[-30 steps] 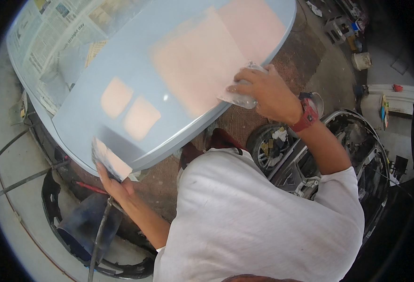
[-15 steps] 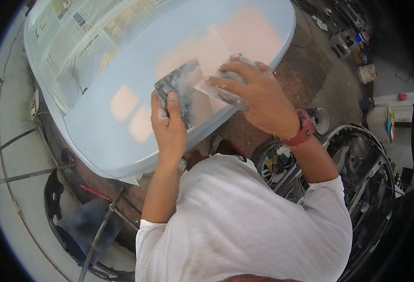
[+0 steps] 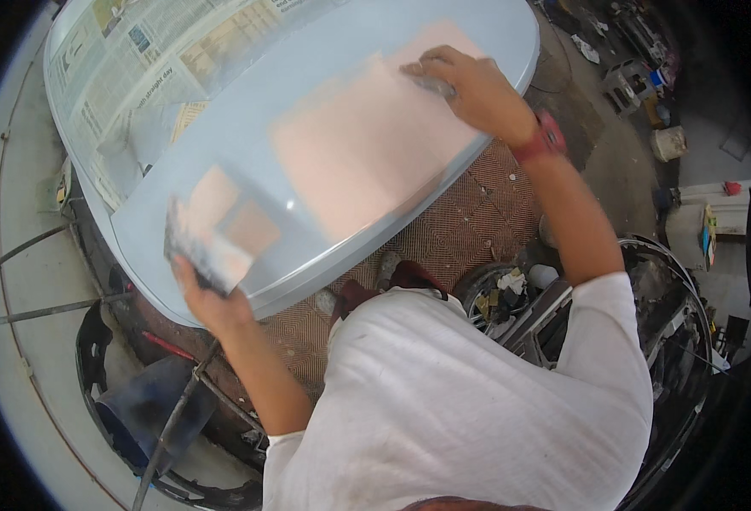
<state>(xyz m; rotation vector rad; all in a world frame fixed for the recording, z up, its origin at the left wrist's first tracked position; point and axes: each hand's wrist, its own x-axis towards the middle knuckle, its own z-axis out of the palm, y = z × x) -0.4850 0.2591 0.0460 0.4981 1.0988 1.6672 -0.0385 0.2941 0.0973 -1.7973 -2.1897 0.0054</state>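
Observation:
A light-blue vehicle panel (image 3: 247,102) spreads out in front of me, with a large pink filler patch (image 3: 354,157) on its right part. Smaller pink patches (image 3: 253,228) lie toward its left end. My left hand (image 3: 218,311) is closed on a filler-smeared mixing board (image 3: 220,261), tilted and blurred over the panel's near left. Pinched in my right hand (image 3: 488,98) is a grey, filler-coated spreader (image 3: 433,84), at the upper right of the large patch. Motion and the fingers hide much of the spreader.
Newspaper (image 3: 149,77) masks the panel's far left. Metal bars (image 3: 43,313) stand at the left, near a dark blue cylinder (image 3: 158,409). A wheel (image 3: 499,294) and vehicle parts (image 3: 665,341) lie on the right. Patterned matting (image 3: 469,217) covers the floor below.
My hands have moved apart. The left carried the mixing board down and left, away from the spreader; the right moved up with the spreader onto the large pink patch.

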